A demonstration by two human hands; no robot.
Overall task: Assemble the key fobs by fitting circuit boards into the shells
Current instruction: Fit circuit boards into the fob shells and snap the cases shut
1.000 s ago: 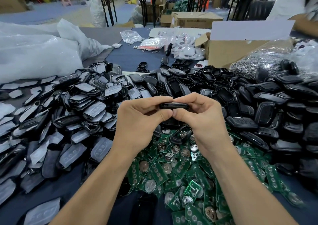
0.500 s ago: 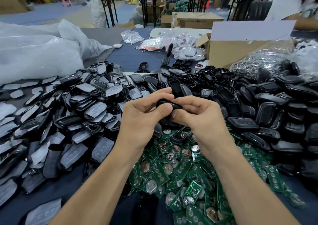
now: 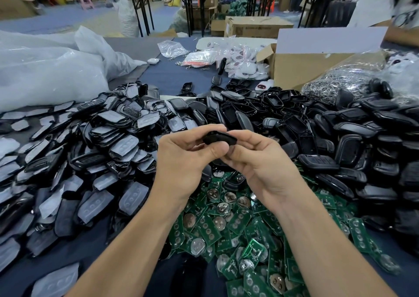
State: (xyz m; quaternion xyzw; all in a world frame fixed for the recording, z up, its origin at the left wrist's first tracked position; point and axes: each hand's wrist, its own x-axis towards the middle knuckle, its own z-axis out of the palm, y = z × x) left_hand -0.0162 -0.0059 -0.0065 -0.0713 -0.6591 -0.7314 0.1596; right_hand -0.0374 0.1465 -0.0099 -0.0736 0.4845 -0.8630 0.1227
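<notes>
A black key fob is held up over the table between both hands. My left hand pinches its left end between thumb and fingers. My right hand grips its right end, thumb underneath. Whether a board sits inside the fob is hidden. Below my hands lies a heap of green circuit boards with round battery clips. A pile of shells with pale button pads spreads to the left. A pile of black shells spreads to the right.
White plastic bags lie at the far left. An open cardboard box and a bag of metal key rings stand at the far right. Small bagged white parts sit behind the piles. Another person's sleeve is at top right.
Both hands have turned the fob from lying level to a tilted pose and shifted their fingers along it. The piles have not moved.
</notes>
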